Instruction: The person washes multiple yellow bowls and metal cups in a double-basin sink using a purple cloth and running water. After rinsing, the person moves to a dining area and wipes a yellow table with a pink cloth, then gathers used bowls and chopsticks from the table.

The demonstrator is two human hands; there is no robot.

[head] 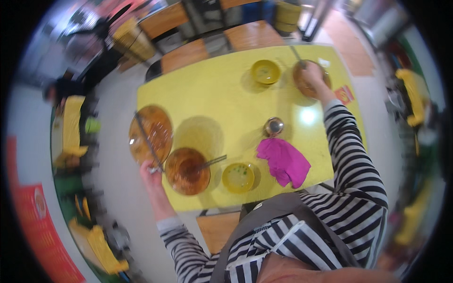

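Observation:
My left hand (pixel 151 174) grips the near rim of a brown-orange plate (pixel 155 136) at the yellow table's left edge. Dark chopsticks (pixel 148 141) lie across that plate, and a small crumpled white piece (pixel 153 170) shows at my fingers. Beside it is a brown bowl (pixel 184 184) with reddish liquid and chopsticks (pixel 216 160) leaning out. At the far right corner, my right hand (pixel 313 75) reaches over another brown bowl (pixel 307 91), fingers at the base of chopsticks (pixel 296 53). Blur hides whether it grips them or the bowl.
A yellow soup bowl (pixel 239 178) sits near me, another yellow bowl (pixel 265 72) at the far side. A magenta cloth (pixel 285 162) lies beside a small round container (pixel 274 126). A red card (pixel 344 94) is at the right edge. Wooden chairs (pixel 253 35) stand beyond.

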